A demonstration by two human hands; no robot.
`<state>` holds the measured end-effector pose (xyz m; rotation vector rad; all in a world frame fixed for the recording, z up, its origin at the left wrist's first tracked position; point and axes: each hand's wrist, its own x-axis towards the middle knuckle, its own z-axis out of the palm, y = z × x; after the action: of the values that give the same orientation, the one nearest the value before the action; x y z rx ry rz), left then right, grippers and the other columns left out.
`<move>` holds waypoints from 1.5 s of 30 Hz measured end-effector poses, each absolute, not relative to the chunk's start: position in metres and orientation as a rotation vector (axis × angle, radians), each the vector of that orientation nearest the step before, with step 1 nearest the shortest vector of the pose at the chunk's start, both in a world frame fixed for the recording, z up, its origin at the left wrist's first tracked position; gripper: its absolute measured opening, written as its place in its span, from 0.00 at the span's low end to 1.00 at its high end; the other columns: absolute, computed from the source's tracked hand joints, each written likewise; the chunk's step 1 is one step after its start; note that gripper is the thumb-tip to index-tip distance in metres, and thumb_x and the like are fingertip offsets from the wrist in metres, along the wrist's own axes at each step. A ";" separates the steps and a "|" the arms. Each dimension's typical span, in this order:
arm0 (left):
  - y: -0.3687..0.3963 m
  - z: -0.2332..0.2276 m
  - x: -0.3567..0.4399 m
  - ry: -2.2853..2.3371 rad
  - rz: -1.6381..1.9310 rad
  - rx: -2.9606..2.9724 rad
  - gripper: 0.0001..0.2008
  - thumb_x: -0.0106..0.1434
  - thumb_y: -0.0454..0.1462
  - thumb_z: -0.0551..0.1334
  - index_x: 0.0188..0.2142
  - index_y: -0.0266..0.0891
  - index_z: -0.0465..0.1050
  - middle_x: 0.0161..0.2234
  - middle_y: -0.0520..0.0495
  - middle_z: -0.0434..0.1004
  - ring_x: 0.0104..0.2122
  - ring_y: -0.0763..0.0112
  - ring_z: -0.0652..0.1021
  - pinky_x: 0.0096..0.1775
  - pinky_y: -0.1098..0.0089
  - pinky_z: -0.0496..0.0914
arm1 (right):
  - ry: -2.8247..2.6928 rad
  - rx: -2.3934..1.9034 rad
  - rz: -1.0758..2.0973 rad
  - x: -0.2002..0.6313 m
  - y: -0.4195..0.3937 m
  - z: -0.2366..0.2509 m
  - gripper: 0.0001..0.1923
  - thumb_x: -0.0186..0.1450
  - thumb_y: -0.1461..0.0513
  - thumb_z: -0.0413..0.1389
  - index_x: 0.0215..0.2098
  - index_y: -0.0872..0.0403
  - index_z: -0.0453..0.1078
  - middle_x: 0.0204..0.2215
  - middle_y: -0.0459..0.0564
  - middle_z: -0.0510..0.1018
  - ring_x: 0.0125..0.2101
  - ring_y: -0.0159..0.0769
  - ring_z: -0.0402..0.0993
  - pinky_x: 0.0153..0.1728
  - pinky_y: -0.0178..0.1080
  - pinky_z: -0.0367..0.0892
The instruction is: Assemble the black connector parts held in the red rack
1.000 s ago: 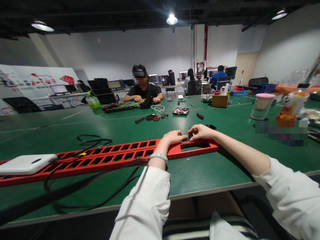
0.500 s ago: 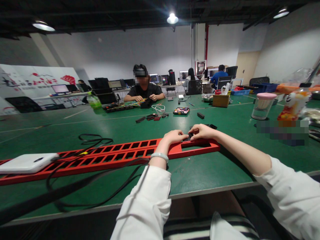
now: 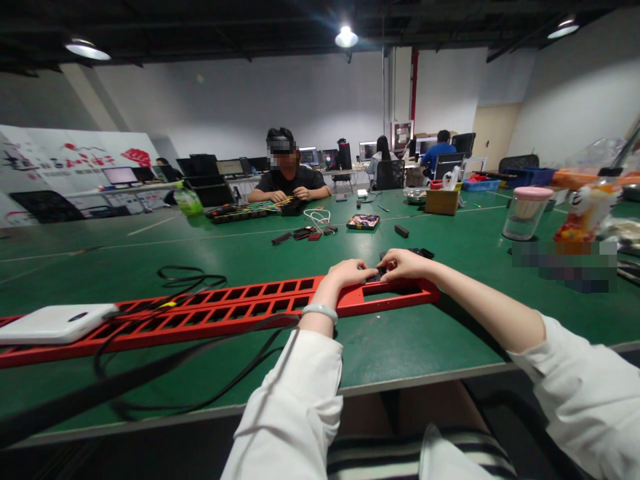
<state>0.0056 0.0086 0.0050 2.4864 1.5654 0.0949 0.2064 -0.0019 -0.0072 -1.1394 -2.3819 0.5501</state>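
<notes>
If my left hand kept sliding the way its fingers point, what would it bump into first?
Your left hand points right along the red rack, so it would likely meet the small black part both hands pinch, then your right hand just behind it.

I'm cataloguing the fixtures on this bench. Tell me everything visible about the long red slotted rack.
The red rack is a long, flat, painted frame, apparently metal, with two rows of small rectangular slots and one larger opening near its right end. It lies flat on the green table, running leftward. A white device rests on its left part, black cables cross it, and the left hand and right hand rest over its right end.
</notes>
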 end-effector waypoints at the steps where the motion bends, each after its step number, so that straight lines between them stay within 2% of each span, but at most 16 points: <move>1: 0.009 0.005 0.006 1.562 0.095 2.487 0.30 0.51 0.62 0.46 0.38 0.46 0.71 0.39 0.50 0.74 0.38 0.63 0.73 0.35 0.71 0.65 | -2.402 -1.131 0.548 0.207 -0.002 -0.005 0.25 0.47 0.51 0.59 0.40 0.55 0.72 0.30 0.49 0.72 0.30 0.33 0.67 0.28 0.32 0.60; 8: 0.006 0.006 0.007 1.592 0.095 2.466 0.29 0.51 0.61 0.47 0.38 0.46 0.71 0.40 0.49 0.74 0.39 0.62 0.73 0.36 0.71 0.65 | -2.498 -1.025 0.578 0.210 -0.006 0.002 0.20 0.52 0.54 0.56 0.39 0.56 0.72 0.28 0.48 0.71 0.29 0.33 0.66 0.30 0.32 0.59; 14: 0.006 0.007 0.007 1.591 0.079 2.468 0.29 0.51 0.61 0.47 0.38 0.46 0.71 0.39 0.49 0.74 0.39 0.62 0.73 0.36 0.71 0.65 | -2.569 -1.019 0.429 0.209 -0.006 0.000 0.19 0.54 0.54 0.55 0.41 0.55 0.72 0.35 0.51 0.69 0.34 0.36 0.66 0.34 0.34 0.60; 19: 0.005 0.007 0.008 1.613 0.061 2.480 0.28 0.53 0.59 0.46 0.39 0.46 0.71 0.39 0.50 0.74 0.39 0.63 0.73 0.36 0.72 0.66 | -2.625 -0.942 0.311 0.207 -0.009 0.000 0.17 0.60 0.56 0.49 0.41 0.56 0.71 0.34 0.53 0.68 0.35 0.36 0.65 0.37 0.35 0.60; 26: 0.008 0.004 0.006 1.577 0.087 2.490 0.29 0.53 0.60 0.46 0.39 0.46 0.71 0.38 0.50 0.75 0.38 0.64 0.73 0.36 0.72 0.65 | -2.683 -0.973 0.073 0.202 -0.017 -0.002 0.17 0.63 0.58 0.44 0.41 0.58 0.71 0.35 0.55 0.66 0.32 0.33 0.64 0.37 0.35 0.59; 31: 0.009 0.005 0.006 1.561 0.105 2.492 0.29 0.52 0.61 0.47 0.38 0.45 0.71 0.38 0.49 0.75 0.38 0.64 0.73 0.37 0.72 0.65 | -2.599 -1.130 -0.016 0.194 -0.025 -0.002 0.20 0.64 0.55 0.43 0.39 0.56 0.71 0.35 0.54 0.66 0.29 0.32 0.65 0.35 0.35 0.58; 37: 0.007 0.006 0.007 1.628 0.094 2.502 0.28 0.53 0.60 0.45 0.38 0.46 0.71 0.39 0.50 0.74 0.39 0.63 0.73 0.36 0.71 0.65 | -2.379 -1.306 -0.206 0.193 -0.024 -0.003 0.20 0.64 0.54 0.42 0.37 0.55 0.72 0.36 0.56 0.69 0.40 0.41 0.61 0.40 0.41 0.53; 45: 0.004 0.007 0.008 1.676 0.079 2.460 0.30 0.51 0.62 0.45 0.38 0.47 0.71 0.39 0.49 0.74 0.39 0.61 0.73 0.36 0.70 0.65 | -2.263 -1.404 -0.156 0.199 -0.007 -0.015 0.19 0.64 0.53 0.41 0.38 0.50 0.71 0.46 0.51 0.69 0.50 0.48 0.48 0.44 0.50 0.47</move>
<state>0.0083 0.0040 0.0070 2.4597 1.6762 0.0792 0.1994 -0.0067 -0.0151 -1.4045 -2.2631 -0.1565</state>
